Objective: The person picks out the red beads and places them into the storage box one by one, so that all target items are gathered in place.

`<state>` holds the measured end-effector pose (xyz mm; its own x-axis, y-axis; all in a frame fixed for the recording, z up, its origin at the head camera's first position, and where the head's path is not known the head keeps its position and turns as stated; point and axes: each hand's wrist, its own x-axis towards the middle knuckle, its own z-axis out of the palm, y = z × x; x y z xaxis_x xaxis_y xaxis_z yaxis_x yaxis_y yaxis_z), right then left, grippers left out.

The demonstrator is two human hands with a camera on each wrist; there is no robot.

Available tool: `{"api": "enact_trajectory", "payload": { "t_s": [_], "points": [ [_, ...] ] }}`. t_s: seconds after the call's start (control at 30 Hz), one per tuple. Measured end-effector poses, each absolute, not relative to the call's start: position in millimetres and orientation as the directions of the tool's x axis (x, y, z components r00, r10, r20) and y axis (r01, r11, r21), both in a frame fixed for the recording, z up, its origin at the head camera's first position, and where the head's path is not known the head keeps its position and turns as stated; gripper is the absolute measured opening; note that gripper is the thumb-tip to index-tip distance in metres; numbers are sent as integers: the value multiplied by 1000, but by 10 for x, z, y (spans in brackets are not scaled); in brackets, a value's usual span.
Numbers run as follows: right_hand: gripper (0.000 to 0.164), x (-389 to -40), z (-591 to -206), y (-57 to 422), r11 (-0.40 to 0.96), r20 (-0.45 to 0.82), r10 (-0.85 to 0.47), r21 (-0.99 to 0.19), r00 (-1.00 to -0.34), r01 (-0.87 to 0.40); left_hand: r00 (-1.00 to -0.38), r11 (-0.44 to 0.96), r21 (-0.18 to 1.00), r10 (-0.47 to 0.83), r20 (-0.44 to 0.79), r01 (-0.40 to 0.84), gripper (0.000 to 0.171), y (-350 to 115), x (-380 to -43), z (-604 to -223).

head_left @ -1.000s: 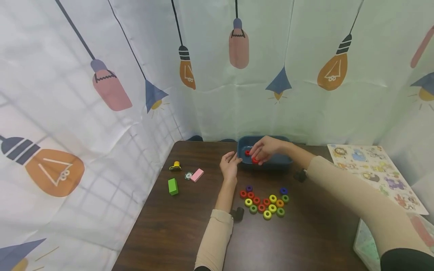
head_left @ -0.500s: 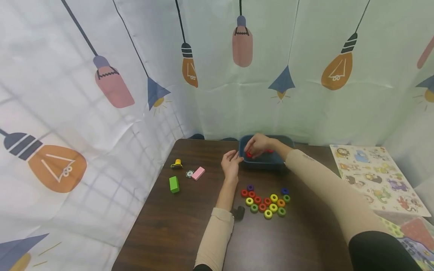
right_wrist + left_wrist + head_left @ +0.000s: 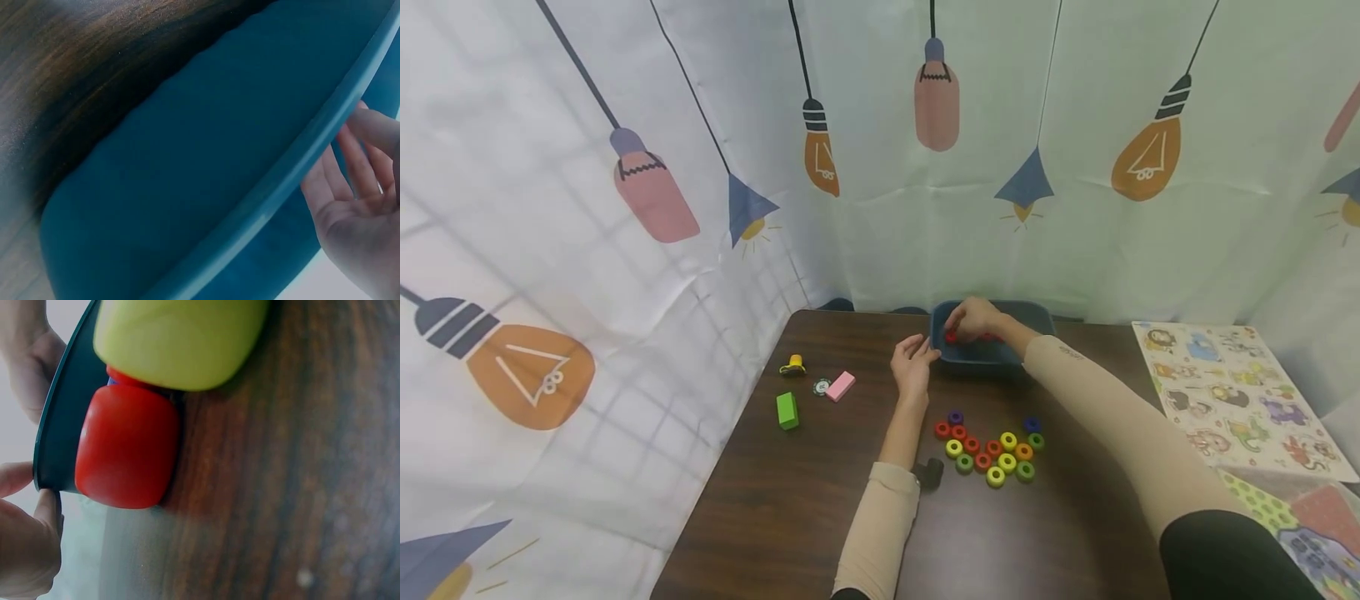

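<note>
At the back of the table stands a blue plastic bin (image 3: 985, 364). My left hand (image 3: 912, 367) is at its left front corner; in the left wrist view, thumb and finger of that left hand (image 3: 28, 544) pinch the rim. My right hand (image 3: 972, 318) reaches down inside the bin, with its fingertips at a red ring (image 3: 951, 337). A second red patch shows under the right wrist. In the right wrist view, the bin wall (image 3: 187, 150) hides the fingertips of the right hand (image 3: 362, 206).
Several red, yellow, green, orange and purple rings (image 3: 982, 462) lie before the bin. Leftward are a green block (image 3: 787, 411), a pink block (image 3: 840, 386), a poker chip (image 3: 822, 387) and a small yellow object (image 3: 792, 365). An animal picture board (image 3: 1247, 400) lies at right.
My right hand has shifted left and deeper inside the bin, from one red ring to the ring at the left end. My left hand has stayed at the corner.
</note>
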<state>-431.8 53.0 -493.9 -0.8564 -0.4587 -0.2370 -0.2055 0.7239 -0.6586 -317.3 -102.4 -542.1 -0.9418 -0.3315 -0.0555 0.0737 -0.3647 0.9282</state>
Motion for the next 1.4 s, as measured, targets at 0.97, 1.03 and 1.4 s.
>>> {"api": "enact_trajectory", "payload": {
  "t_s": [0.97,1.03,1.4],
  "points": [
    [26,-2872,-4850,1087,576,-237,-768,-663,-595,-478,-937,-353,933,-344,-54,76,53,-989,-3161,-5391],
    [25,-2781,-4926,1138,578,-240,-775,-644,-585,-501,-935,-353,933,-349,-57,75,54,-994,-3156,-5397],
    [24,-2576,-5142,1254,573,-273,-765,-703,-584,-422,-934,-363,929,-352,-64,73,45,-979,-3159,-5400]
  ]
}}
